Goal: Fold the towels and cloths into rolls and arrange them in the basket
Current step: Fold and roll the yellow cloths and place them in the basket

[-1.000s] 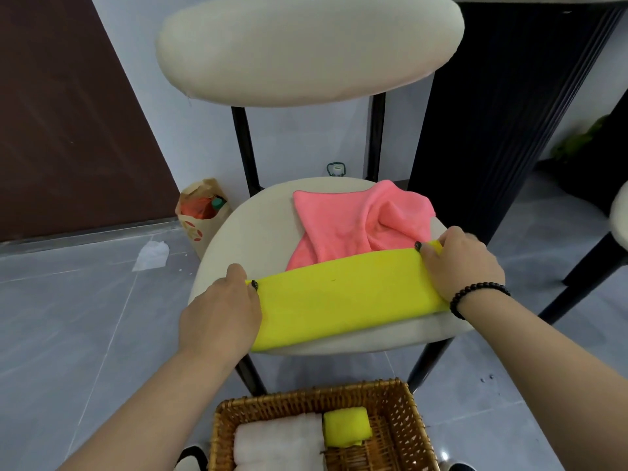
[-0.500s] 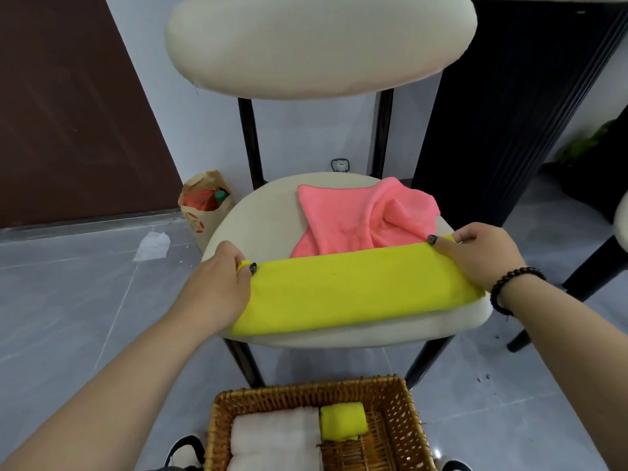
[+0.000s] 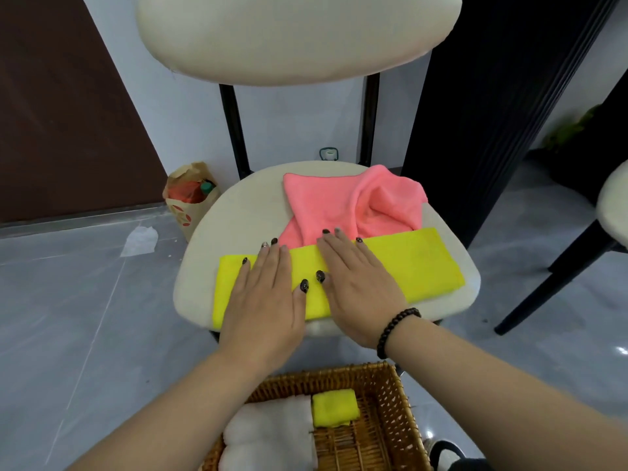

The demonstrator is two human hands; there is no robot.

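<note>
A yellow cloth (image 3: pixel 414 263), folded into a long flat strip, lies across the front of the cream chair seat (image 3: pixel 238 215). My left hand (image 3: pixel 265 294) and my right hand (image 3: pixel 356 283) both press flat on the strip's middle, fingers straight, thumbs nearly touching. A crumpled pink cloth (image 3: pixel 356 202) lies behind the strip, partly under it. Below, the wicker basket (image 3: pixel 390 430) holds white towel rolls (image 3: pixel 272 433) on the left and a small yellow roll (image 3: pixel 334 407) beside them.
The chair's padded backrest (image 3: pixel 295 32) looms above the seat. A paper bag (image 3: pixel 188 198) and a scrap of paper (image 3: pixel 139 237) sit on the grey floor at left. A black ribbed panel (image 3: pixel 492 96) and another chair's leg (image 3: pixel 550 280) stand at right.
Both hands let go of the strip's ends and moved inward. They now lie flat side by side on its middle.
</note>
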